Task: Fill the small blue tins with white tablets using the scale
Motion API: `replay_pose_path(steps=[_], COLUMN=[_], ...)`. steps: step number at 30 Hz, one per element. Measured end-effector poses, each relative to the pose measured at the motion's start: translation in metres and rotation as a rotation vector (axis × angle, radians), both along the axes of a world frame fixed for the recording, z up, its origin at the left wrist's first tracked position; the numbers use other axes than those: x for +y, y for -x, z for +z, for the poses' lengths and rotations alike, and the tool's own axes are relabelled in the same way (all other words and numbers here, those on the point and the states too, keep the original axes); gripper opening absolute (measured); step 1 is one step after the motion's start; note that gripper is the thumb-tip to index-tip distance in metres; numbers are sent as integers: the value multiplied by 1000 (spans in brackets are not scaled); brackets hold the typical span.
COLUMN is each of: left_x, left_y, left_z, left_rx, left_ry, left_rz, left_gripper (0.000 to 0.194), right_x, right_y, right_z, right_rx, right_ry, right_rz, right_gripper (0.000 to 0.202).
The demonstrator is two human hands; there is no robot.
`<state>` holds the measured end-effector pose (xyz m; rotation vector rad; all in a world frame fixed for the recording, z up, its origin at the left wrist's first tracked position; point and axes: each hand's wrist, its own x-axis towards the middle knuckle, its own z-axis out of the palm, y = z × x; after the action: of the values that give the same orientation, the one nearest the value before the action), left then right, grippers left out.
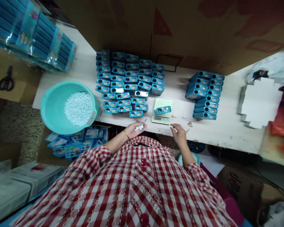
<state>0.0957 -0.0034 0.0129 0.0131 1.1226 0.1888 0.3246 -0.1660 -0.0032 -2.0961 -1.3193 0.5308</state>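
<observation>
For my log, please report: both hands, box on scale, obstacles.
Left hand palm up, small white pieces on it. Right hand near scale, nothing seen in it. Blue box on scale, nothing visibly blocking.

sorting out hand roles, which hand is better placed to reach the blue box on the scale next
Likely the right hand: it looks free and close to the scale and blue box; the left hand cups white pellets.

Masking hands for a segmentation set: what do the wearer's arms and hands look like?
Both hands are gloveless. Left hand: gold-coloured bangle at the wrist. Right hand: no bangle visible. Left sleeve and right sleeve are red-and-white checked cloth, ending on the forearms.
</observation>
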Motion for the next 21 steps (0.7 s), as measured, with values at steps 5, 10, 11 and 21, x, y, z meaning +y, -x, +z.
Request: replay_pose_path(steps=[5, 10, 11, 21], left_x=[0, -3, -3, -13], left_y=[1, -7, -10, -57], left_z=[2, 1, 2, 32], left_rx=[17, 17, 13, -56], left_ry=[-30, -67, -78, -253], left_rz=[-18, 26, 49, 254], left_gripper=[17, 17, 17, 21], right_x=[25, 60, 64, 66], right_y=[-11, -30, -33, -37], right_z=[7, 19, 20, 43], right_rx=[-7, -53, -61, -81], right_ry=[-92, -147, -152, -238], right_rz=[-82, 60, 92, 303], right_gripper=[39, 54, 54, 34])
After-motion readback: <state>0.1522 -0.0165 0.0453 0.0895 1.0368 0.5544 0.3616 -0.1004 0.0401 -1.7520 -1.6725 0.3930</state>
